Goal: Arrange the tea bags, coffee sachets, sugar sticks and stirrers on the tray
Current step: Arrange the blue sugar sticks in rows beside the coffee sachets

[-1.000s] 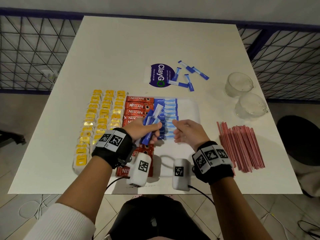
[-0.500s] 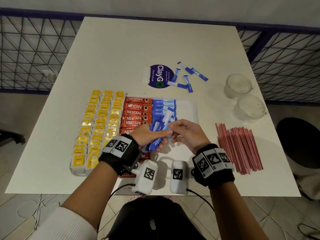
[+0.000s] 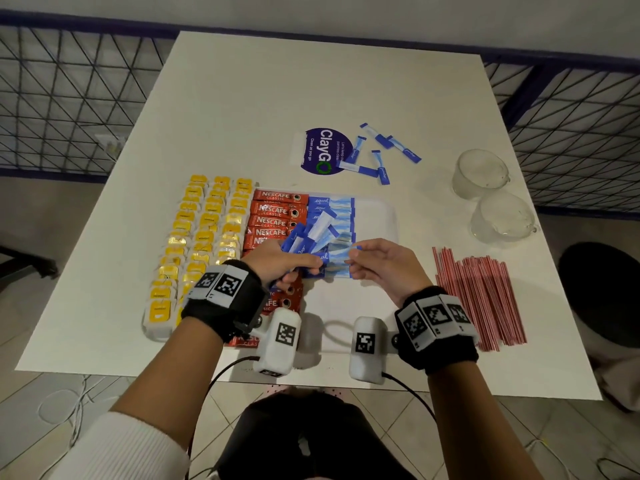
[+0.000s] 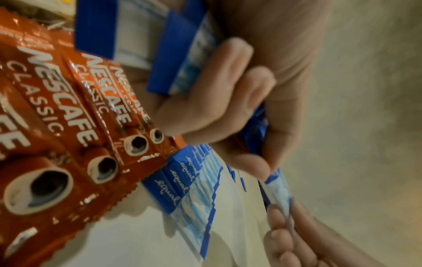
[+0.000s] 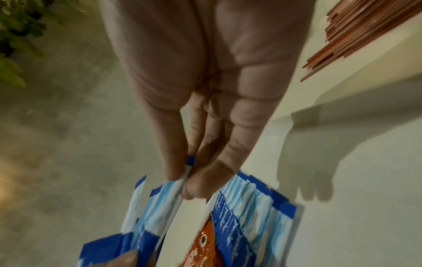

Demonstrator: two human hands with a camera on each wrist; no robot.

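1. Left hand [image 3: 277, 263]: clenched round a fanned bundle of sugar sticks [image 3: 313, 237], held just above the tray [image 3: 377, 216], over its near half.
2. Right hand [image 3: 384, 265]: thumb and fingertips pinching the free end of one sugar stick [image 3: 341, 257], its other end caught in the left-hand bundle.
3. Governing relation: pinched stick spans hand to hand, long axis running left-right, parallel to the laid row of sugar sticks [image 3: 341, 211] directly beyond it. Right hand nearer the open slot at the near end of that row; judged best placed to draw the stick clear and set it down.
4. Materials: sticks slim, flat paper tubes, dark blue ends, pale streaked middles; light, easily creased.
5. Coffee sachets [image 3: 277, 211]: glossy red foil, crimped edges, overlapped in a column left of the sugar.
6. Tea bags [image 3: 207, 220]: yellow-tagged, in three columns at far left.
7. Stirrers [image 3: 478, 299]: thin red rods, loose on the table [image 3: 311, 81], well right of the tray.
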